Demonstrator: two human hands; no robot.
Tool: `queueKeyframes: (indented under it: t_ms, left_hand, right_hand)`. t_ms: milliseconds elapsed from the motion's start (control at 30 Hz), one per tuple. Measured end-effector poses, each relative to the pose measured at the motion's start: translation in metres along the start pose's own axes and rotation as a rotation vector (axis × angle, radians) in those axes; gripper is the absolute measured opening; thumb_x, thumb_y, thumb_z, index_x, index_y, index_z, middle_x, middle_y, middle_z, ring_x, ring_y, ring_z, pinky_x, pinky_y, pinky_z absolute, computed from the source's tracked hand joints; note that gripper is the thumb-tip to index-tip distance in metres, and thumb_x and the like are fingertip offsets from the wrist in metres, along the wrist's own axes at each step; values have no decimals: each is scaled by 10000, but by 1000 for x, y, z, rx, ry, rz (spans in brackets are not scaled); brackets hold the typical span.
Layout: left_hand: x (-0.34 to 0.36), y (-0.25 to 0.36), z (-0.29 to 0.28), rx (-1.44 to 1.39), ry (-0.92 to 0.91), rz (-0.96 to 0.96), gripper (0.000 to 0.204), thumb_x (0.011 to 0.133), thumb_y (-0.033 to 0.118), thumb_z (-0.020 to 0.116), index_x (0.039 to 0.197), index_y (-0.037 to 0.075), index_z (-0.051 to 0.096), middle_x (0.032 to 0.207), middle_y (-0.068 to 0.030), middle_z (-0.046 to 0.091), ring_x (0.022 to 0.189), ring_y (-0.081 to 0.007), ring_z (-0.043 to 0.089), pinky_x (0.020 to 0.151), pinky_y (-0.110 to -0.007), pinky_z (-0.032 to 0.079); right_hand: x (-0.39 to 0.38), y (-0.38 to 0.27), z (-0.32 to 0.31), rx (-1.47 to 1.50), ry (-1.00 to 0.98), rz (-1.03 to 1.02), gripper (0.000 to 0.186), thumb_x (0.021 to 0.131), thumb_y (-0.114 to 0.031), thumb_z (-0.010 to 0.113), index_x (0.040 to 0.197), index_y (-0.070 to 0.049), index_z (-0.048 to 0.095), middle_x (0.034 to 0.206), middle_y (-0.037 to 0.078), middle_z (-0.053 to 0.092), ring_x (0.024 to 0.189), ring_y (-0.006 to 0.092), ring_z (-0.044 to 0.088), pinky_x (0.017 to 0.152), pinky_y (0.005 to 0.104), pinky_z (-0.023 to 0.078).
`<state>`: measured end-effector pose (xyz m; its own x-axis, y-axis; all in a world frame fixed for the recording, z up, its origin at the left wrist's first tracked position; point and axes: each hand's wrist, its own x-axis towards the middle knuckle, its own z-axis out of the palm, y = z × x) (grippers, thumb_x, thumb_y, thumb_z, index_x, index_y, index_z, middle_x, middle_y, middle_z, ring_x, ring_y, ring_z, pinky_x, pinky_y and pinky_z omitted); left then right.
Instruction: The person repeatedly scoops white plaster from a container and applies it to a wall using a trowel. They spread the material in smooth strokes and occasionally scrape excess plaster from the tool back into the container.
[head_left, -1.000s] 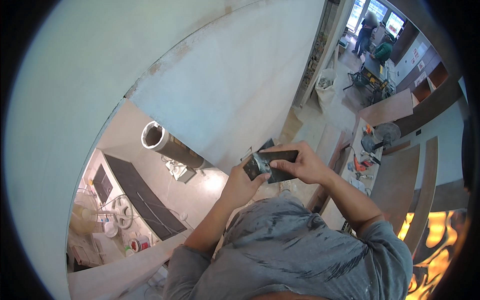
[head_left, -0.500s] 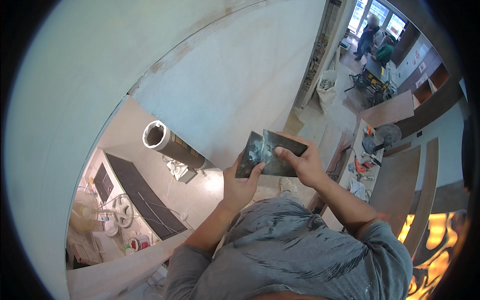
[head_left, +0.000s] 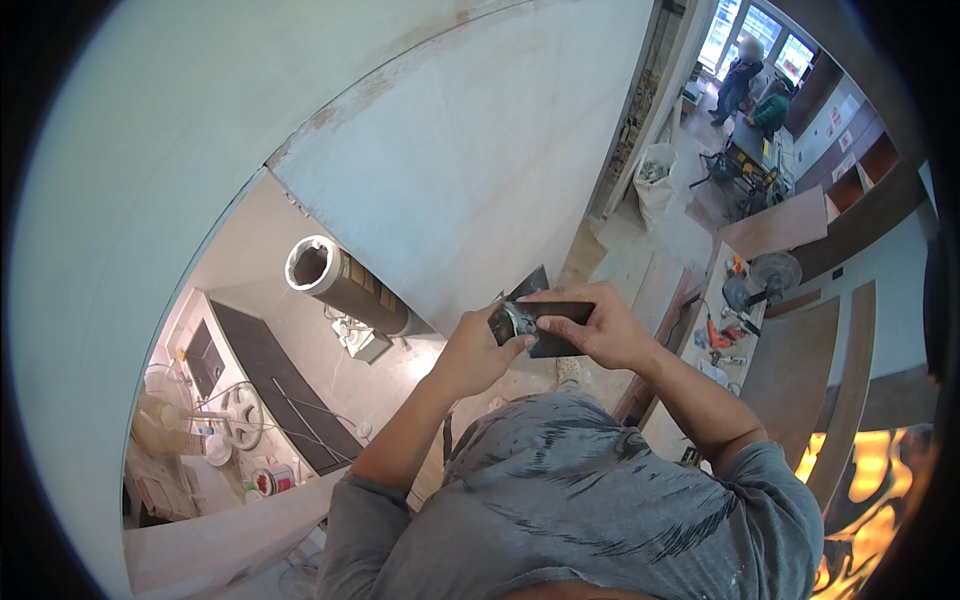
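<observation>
Two dark, flat putty scrapers cross each other in front of my body, with whitish-grey paste smeared near where they meet. My left hand [head_left: 474, 352] grips one scraper [head_left: 533, 284], its thumb pressed close to the paste; part of that blade passes behind the other. My right hand [head_left: 612, 328] is closed on the second scraper [head_left: 574, 312], thumb on top and fingers underneath. The blades touch or nearly touch; their exact overlap is partly hidden by my fingers.
A large pale panel [head_left: 450, 150] rises ahead. Left of my hands stands a wrapped pipe [head_left: 360, 290], beyond a cluttered counter [head_left: 290, 390]. To the right, a bench [head_left: 700, 345] carries tools and a fan [head_left: 775, 275]. A white sack [head_left: 655, 185] and people [head_left: 738, 85] are farther off.
The scrapers went from lying side by side, faces up, to crossing and tilted. My right hand has turned its scraper over toward the left one, and the paste now sits near the left thumb.
</observation>
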<state>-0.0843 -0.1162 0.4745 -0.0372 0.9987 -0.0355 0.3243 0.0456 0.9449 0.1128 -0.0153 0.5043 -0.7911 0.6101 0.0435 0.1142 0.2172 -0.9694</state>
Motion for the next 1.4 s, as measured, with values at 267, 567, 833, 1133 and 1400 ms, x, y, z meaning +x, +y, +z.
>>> queueKeyframes:
  t_ms: [267, 567, 833, 1133, 1400]
  left_hand:
    - [-8, -7, 38, -245, 500, 136, 295, 891, 130, 770, 1128, -15, 670, 840, -65, 729, 753, -103, 649, 710, -287, 530]
    - [-13, -9, 7, -33, 43, 26, 321, 907, 161, 732, 1155, -24, 649, 733, -103, 686, 668, -123, 616, 651, -311, 488]
    - [-20, -12, 24, -94, 205, 60, 321, 928, 162, 718, 1168, -35, 637, 947, -108, 724, 832, -155, 650, 810, -315, 516]
    - [-25, -21, 19, -913, 331, -153, 329, 1030, 240, 587, 1277, 27, 549, 1134, -101, 685, 963, -237, 708, 783, -403, 626]
    - [-31, -1, 32, -1132, 460, -82, 412, 1036, 202, 552, 1416, 65, 471, 1210, -104, 644, 1005, -222, 698, 713, -378, 639]
  right_hand:
    - [-1, 3, 13, 243, 358, 55, 334, 940, -115, 693, 1235, 40, 669, 1075, 70, 724, 949, 119, 632, 877, 282, 511]
    - [-7, -5, 10, 91, 87, -10, 296, 943, -100, 677, 1202, 43, 685, 1074, 87, 731, 945, 128, 634, 881, 302, 512]
    - [-7, 15, 4, 109, 293, 17, 325, 929, -116, 691, 1213, 42, 678, 1093, 121, 731, 986, 143, 639, 908, 304, 504]
    - [-6, 9, -5, -34, 493, -93, 331, 965, -90, 655, 1273, 30, 647, 1107, 112, 722, 994, 140, 653, 901, 287, 511]
    - [-4, 18, 44, -149, 479, -321, 388, 966, -75, 660, 1345, -7, 614, 1121, 163, 715, 1014, 175, 667, 902, 295, 506]
